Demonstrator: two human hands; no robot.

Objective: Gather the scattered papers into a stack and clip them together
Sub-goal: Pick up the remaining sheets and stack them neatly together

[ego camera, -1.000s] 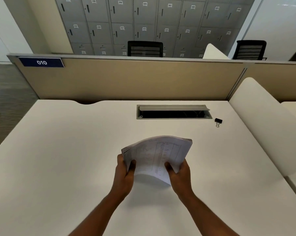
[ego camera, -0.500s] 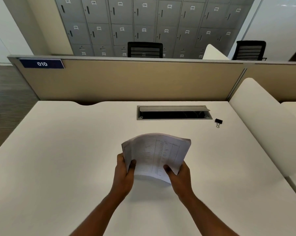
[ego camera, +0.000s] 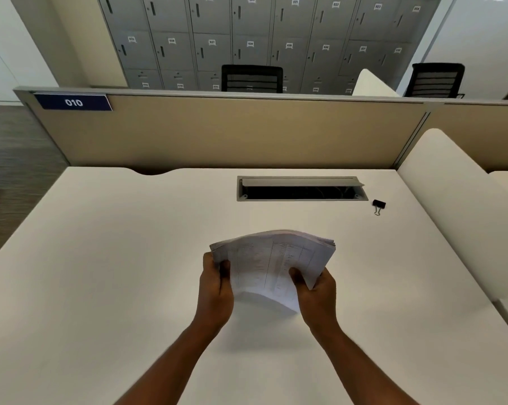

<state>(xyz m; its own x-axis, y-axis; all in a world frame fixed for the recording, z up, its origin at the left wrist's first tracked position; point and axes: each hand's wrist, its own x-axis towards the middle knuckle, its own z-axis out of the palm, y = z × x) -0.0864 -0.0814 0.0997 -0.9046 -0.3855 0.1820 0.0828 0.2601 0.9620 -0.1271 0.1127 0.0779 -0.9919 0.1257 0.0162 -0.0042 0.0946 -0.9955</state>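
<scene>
Two hands, left hand (ego camera: 216, 290) and right hand (ego camera: 315, 293), grasp the light, floppy papers (ego camera: 271, 266) by their near side edges; the binder clip (ego camera: 378, 205) lies far right.

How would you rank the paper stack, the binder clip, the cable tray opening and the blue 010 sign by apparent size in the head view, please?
1. Paper stack, though it sits nearest the camera.
2. Cable tray opening, wide but shallow.
3. Blue 010 sign.
4. Binder clip, by far the smallest.

Left hand (ego camera: 216, 290), right hand (ego camera: 315, 293): fingers curled, gripping.
</scene>
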